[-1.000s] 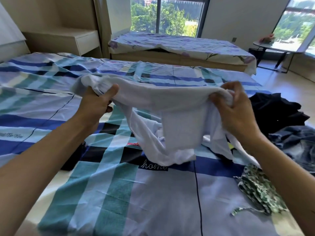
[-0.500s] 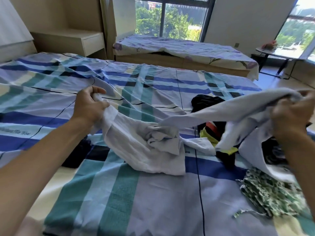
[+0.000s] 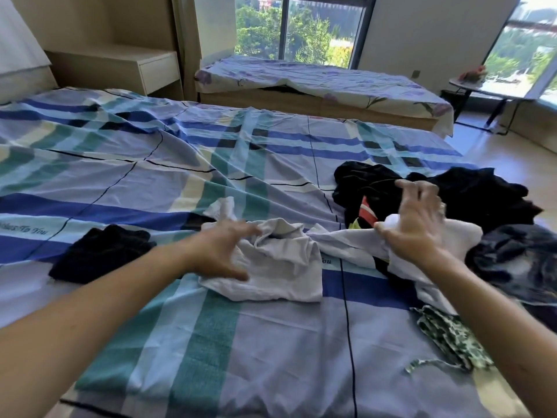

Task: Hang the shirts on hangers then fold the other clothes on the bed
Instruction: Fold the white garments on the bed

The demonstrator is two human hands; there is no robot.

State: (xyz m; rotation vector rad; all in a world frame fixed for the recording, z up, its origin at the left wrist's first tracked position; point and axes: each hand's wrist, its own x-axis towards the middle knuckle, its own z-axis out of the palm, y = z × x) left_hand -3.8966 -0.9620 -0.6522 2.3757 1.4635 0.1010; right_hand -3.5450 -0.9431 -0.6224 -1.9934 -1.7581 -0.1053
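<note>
Where the plaid-sheeted bed [image 3: 271, 357] lies nearest the viewer, a green-and-white patterned garment [image 3: 452, 339] sits crumpled at its right edge.

Item, left hand [image 3: 223, 251]: palm down, fingers spread and thumb wide, over the bunched left part of the white shirt [image 3: 280, 267]; nothing pinched.

Item, right hand [image 3: 416, 224]: motion-blurred, fingers spread and loosely bent over the shirt's right part; whether it touches the cloth cannot be told.

Item, white shirt: crumpled mid-bed, its right part draped onto the clothes pile.

Item, small black garment [image 3: 99, 251]: flat on the sheet, left of the left hand, apart from the shirt.

Item, dark denim garment [image 3: 518, 260]: at the right edge, just beside the shirt.

Item, black clothes heap [image 3: 467, 191]: behind the right hand, a red-and-yellow piece [image 3: 366, 212] showing at its front.

Beyond: a second bed [image 3: 316, 82] under a floral sheet, a pale wooden nightstand [image 3: 135, 67] at left, a small side table [image 3: 482, 86] at right, and a window [image 3: 301, 25] onto trees.
</note>
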